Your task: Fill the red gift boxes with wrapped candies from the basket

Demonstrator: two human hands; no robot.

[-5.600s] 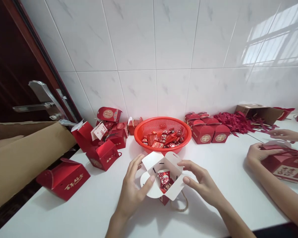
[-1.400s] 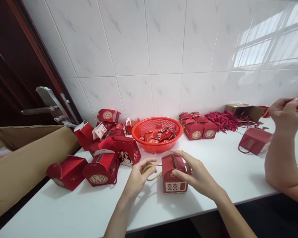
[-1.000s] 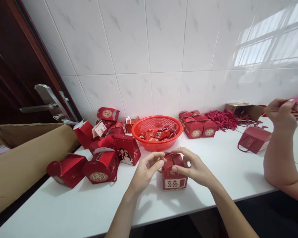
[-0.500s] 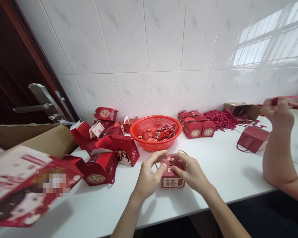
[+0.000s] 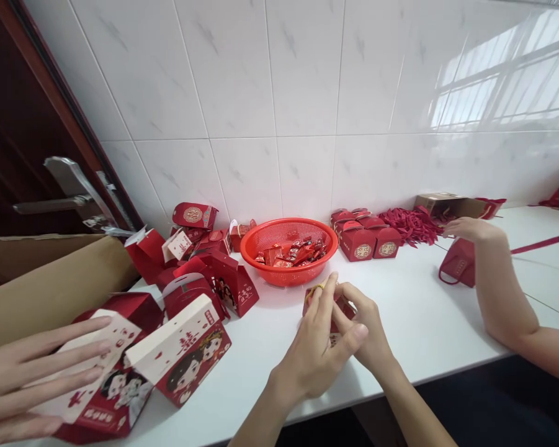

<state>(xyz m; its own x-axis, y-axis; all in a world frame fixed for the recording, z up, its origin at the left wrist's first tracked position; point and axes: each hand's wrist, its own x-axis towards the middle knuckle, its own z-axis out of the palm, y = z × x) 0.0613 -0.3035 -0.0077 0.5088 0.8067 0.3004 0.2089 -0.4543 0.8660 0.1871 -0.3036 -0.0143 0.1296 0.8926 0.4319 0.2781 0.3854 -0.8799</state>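
Note:
A small red box (image 5: 335, 339) with a gold cord handle (image 5: 317, 288) stands on the white table in front of the basket, largely covered by both hands. My left hand (image 5: 319, 347) lies across its near left side, fingers pointing up and the thumb apart. Behind it, my right hand (image 5: 365, 320) bends its fingers over the top and right side of the box, against my left hand. Whether either hand grips the box or only touches it is partly hidden.
A red basket (image 5: 289, 277) holds wrapped sweets. Red boxes (image 5: 186, 298) crowd the left, where another person's hand (image 5: 32, 372) rests on one. Closed boxes (image 5: 365, 242) and ribbons (image 5: 412, 225) stand right; another person's arm (image 5: 505, 279) reaches in there.
My left hand has moved right, across the front of the box. Two open boxes now lie at the left with a person's hand. The right-hand person's hand has moved left and down.

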